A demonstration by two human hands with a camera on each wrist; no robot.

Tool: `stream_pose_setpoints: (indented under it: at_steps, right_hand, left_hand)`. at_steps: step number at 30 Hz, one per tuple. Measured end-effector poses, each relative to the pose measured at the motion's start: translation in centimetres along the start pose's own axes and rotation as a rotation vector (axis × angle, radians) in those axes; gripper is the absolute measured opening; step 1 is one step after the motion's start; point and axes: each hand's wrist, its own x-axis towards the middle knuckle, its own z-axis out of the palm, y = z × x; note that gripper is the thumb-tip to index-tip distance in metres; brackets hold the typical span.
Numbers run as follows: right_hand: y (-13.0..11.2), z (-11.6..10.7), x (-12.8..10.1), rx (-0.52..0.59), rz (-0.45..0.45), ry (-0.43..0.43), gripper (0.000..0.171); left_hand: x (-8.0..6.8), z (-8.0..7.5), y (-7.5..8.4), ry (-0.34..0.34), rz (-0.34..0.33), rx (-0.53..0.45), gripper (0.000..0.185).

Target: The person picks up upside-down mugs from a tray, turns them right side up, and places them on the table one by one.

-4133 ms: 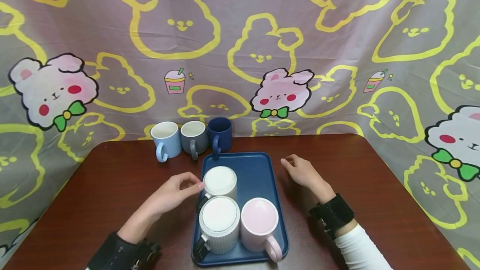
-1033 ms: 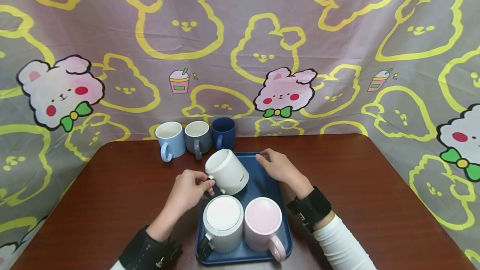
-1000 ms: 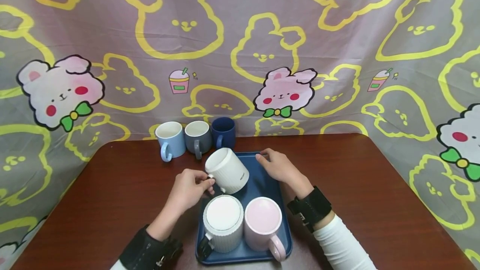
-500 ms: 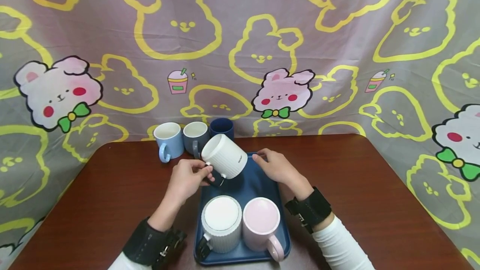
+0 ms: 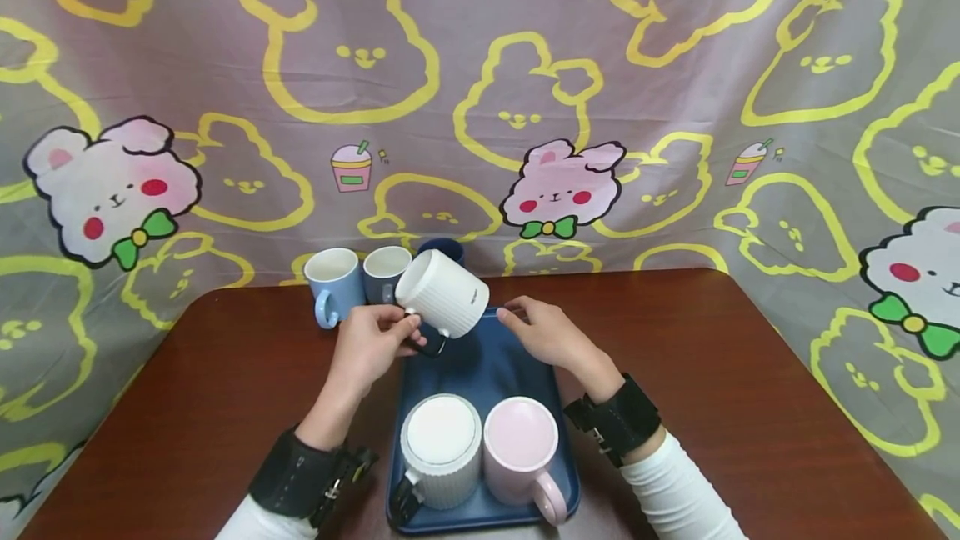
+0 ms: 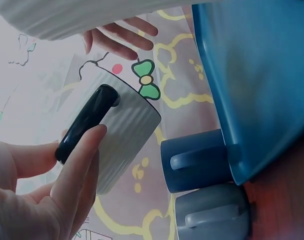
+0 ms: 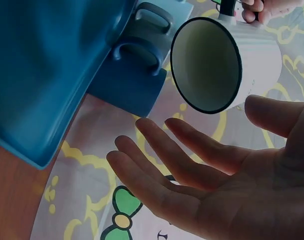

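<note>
Three mugs, light blue [image 5: 330,283], grey [image 5: 381,271] and navy [image 5: 442,250], line up behind the tray [image 5: 487,361], which carries a white cup [image 5: 440,448] and a pink mug [image 5: 521,455].

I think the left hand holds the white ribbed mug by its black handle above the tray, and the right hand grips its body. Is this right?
Not quite. The left hand does hold the white ribbed mug by its black handle above the tray, but the right hand is open beside the mug and grips nothing, as the right wrist view shows.
</note>
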Motion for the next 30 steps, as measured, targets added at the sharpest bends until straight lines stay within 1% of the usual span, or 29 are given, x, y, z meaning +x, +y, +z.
stream_pose_setpoints:
  at_steps: [8,14,19,30]
  right_hand:
    - [-0.2,-0.4,0.0,-0.002,-0.009,0.005,0.043]
    - [-0.4,-0.6,0.1,0.007,-0.01,-0.005,0.045]
    - [-0.8,-1.1,-0.1,0.034,-0.007,-0.006,0.045]
    - [-1.2,-1.7,-0.2,0.049,-0.043,0.029,0.048]
  left_hand:
    - [0.8,-0.1,1.2,-0.01,0.048,-0.005,0.019]
    - [1.4,0.0,2.2,0.004,0.069,0.004,0.02]
    - [1.7,0.2,3.1,0.011,0.085,-0.015,0.02]
    - [2.1,0.9,5.0,0.007,0.078,-0.042,0.02]
